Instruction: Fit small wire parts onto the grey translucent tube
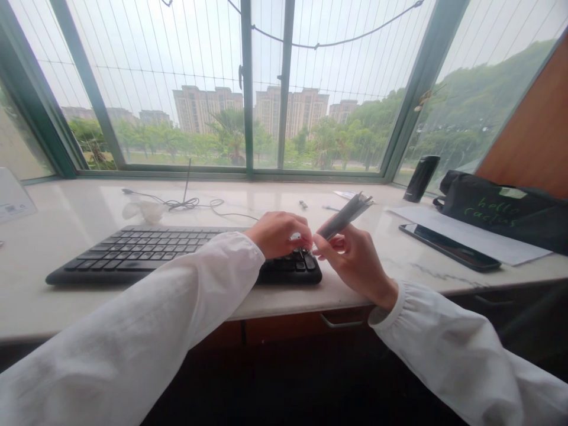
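A black keyboard [146, 251] lies lengthwise on the pale marble-look desktop. Over its right end, my left hand [281, 235] has its fingers bent together in a pinch; what they hold, if anything, is too small to make out. My right hand [359, 260] is closed around a slim dark grey case-like object [344, 218], tilted up to the right, with thin pale tips sticking out of its upper end. The fingertips of both hands come close together just above the number keys, where my left hand hides part of the keyboard.
Behind the keyboard lie a thin black cable [181, 204], a crumpled translucent wrapper [144, 210] and a small metallic piece [303, 205]. To the right are a phone [448, 247], white paper [479, 234], a dark fabric bag [506, 207] and a black cylinder [421, 178]. Windows rise behind the desk.
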Motion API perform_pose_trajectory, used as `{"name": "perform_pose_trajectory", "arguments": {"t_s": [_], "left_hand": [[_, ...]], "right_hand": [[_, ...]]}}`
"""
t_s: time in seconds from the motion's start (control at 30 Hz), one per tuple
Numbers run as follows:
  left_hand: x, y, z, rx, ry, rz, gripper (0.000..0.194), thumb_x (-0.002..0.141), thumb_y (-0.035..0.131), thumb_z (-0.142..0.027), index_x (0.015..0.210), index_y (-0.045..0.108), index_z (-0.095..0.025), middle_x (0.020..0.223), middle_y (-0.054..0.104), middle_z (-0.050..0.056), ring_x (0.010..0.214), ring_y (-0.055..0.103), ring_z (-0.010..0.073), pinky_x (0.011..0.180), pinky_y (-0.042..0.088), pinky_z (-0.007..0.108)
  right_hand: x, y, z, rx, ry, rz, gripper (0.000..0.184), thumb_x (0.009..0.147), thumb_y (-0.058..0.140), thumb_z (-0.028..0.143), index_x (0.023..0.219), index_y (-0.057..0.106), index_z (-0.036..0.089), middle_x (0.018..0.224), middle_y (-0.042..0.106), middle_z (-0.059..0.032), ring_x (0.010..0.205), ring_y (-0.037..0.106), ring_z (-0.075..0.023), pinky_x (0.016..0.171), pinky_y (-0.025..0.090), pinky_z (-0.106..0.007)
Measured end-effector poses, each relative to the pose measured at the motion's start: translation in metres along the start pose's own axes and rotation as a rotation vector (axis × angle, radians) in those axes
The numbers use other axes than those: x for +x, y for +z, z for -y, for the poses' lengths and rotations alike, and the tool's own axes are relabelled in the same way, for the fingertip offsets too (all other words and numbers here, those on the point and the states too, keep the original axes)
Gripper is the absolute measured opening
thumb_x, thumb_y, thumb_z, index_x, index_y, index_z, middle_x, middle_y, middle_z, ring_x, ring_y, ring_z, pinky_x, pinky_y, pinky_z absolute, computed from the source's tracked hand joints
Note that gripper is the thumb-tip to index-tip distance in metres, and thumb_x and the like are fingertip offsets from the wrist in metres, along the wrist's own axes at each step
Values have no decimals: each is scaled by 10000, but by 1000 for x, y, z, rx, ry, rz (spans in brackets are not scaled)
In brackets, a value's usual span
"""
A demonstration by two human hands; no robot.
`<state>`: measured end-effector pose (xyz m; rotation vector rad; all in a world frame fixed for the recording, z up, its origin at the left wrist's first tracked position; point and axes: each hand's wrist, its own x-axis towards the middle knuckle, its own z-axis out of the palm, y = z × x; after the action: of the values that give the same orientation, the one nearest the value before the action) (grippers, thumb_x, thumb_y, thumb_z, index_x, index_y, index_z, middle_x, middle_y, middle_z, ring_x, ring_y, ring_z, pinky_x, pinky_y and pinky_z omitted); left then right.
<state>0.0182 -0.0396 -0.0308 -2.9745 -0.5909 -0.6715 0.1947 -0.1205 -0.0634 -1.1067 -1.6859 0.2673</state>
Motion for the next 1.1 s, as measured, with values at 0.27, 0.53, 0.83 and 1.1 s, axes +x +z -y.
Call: {"name": "perform_pose_trajectory", "arguments": {"t_s": [0.27,0.53,0.83,1.1], "left_hand": [[0,-2,-3,14,-77,-2,127,864,604,-293,868,729,-274,935,716,-35,829,626,146,678,362,249],[-4,-20,-15,-30,-154,182,342,779,645,-601,849,731,-277,888,725,-40,803,633,163,665,366,264],[-2,-26,-38,174,-194,201,478,690,636,-734,803,747,-283,824,726,-2,777,638,207,572,282,283],[-3,-26,-45,217,-227,203,412,744,609,-652,799,749,-268,818,723,14,774,639,214,570,307,287]], "right_hand": [[-1,0,4,27,-39,-33,187,852,653,344,891,615,165,742,680,-27,596,699,-184,574,592,-300],[6,-3,0,136,89,-232,241,848,655,403,904,574,183,753,653,5,554,703,-177,552,604,-306],[8,-2,0,163,92,-216,232,848,649,391,896,558,184,707,632,23,521,683,-160,534,590,-287],[9,-2,-1,189,112,-197,241,845,657,397,883,556,181,724,626,23,507,673,-147,510,577,-269]]}}
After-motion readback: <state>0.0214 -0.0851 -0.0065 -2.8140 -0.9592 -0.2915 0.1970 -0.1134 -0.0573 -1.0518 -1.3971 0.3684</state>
